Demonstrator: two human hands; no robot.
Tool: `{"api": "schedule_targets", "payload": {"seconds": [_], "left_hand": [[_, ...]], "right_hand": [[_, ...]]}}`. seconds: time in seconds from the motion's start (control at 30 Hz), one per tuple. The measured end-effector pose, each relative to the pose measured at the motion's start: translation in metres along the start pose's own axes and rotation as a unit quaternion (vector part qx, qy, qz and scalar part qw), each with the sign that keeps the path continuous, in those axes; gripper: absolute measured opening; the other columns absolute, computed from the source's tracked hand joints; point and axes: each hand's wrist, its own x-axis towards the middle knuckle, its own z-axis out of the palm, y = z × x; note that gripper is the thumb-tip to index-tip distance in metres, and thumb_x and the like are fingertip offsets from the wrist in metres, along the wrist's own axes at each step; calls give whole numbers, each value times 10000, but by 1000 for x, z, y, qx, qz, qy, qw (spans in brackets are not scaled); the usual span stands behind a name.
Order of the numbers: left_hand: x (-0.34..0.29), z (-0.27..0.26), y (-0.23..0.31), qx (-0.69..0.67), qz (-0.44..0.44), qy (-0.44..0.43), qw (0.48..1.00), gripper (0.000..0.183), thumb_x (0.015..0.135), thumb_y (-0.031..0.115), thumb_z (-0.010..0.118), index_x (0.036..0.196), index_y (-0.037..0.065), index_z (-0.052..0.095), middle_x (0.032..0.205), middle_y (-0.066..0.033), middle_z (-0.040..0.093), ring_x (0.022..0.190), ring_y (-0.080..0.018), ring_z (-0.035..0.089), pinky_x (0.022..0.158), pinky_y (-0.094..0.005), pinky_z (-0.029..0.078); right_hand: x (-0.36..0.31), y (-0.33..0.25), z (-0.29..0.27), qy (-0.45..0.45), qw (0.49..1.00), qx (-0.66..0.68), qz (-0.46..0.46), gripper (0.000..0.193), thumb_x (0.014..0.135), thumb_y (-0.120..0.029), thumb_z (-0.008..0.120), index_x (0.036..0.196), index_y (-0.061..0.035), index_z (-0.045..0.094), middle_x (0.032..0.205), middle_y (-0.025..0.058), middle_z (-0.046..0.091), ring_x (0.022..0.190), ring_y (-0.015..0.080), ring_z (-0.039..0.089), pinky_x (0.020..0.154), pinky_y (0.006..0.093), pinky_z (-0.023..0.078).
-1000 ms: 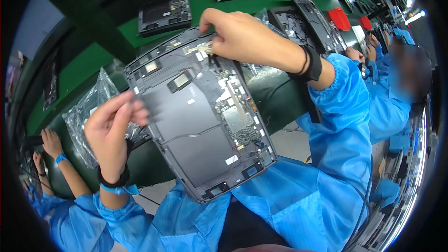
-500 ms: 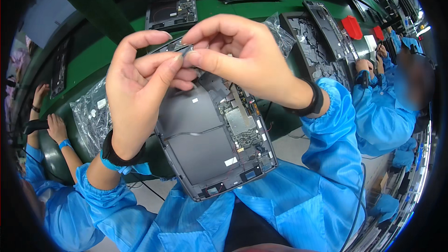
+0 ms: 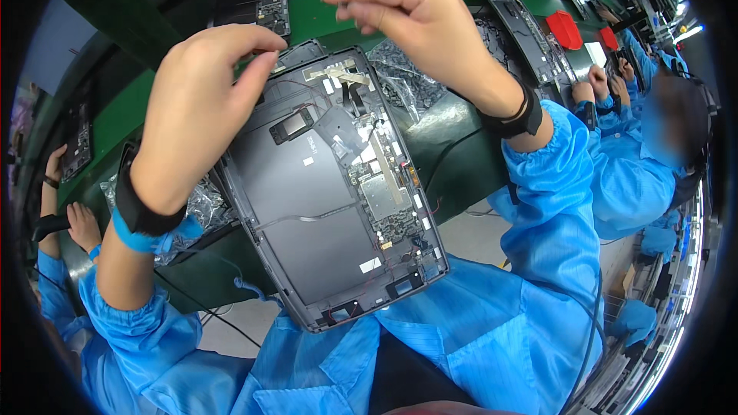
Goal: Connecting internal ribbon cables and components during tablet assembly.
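Note:
An opened tablet-like device (image 3: 307, 177) lies tilted before me, its near end at my clothing. Large dark grey battery panels fill its left side; a circuit board (image 3: 384, 200) runs along the right. A small black-framed speaker-like part (image 3: 292, 126) sits in its upper half, below silvery tape strips (image 3: 338, 74). My left hand (image 3: 204, 104) is over the device's far left corner, thumb and forefinger tips nearly meeting; what they hold, if anything, is hidden. Above and beyond the far right corner, my right hand (image 3: 423, 19) has its fingers pinched together, their content too small to make out.
Clear plastic bags (image 3: 400, 81) lie on the green bench on both sides of the device. More opened devices (image 3: 526, 34) stand at the back and right, near a red bin (image 3: 565, 29). People in blue work at either side. A dark cable (image 3: 450, 154) runs by the device.
My hands, together over the device's far end before, have moved apart. The right went up and away, the left outward, uncovering the device's upper half.

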Motion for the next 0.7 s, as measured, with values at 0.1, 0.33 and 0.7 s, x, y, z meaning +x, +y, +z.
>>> {"api": "schedule_targets", "payload": {"seconds": [0.1, 0.33, 0.7], "left_hand": [[10, 17, -11, 105, 93, 11, 990, 145, 831, 83, 655, 947, 19, 713, 907, -142, 690, 858, -300, 649, 778, -365, 510], [20, 40, -7, 55, 95, -13, 994, 125, 806, 119, 678, 879, 25, 717, 837, -114, 684, 814, -300, 634, 725, -399, 509], [25, 39, -5, 32, 178, 75, 981, 116, 779, 20, 727, 894, 2, 717, 792, -100, 677, 720, -237, 611, 668, -315, 485]], "right_hand": [[-9, -6, -3, -40, 997, -44, 49, 132, 846, -117, 704, 949, -45, 746, 879, 87, 726, 768, 138, 677, 662, 269, 522], [-13, 12, 3, 7, 969, -185, -164, 102, 771, -64, 763, 861, -38, 725, 762, 70, 635, 687, 195, 631, 581, 284, 495], [-9, 0, 3, 20, 986, -128, -105, 90, 752, -98, 732, 813, -37, 706, 743, 93, 626, 718, 279, 621, 654, 373, 513]]}}
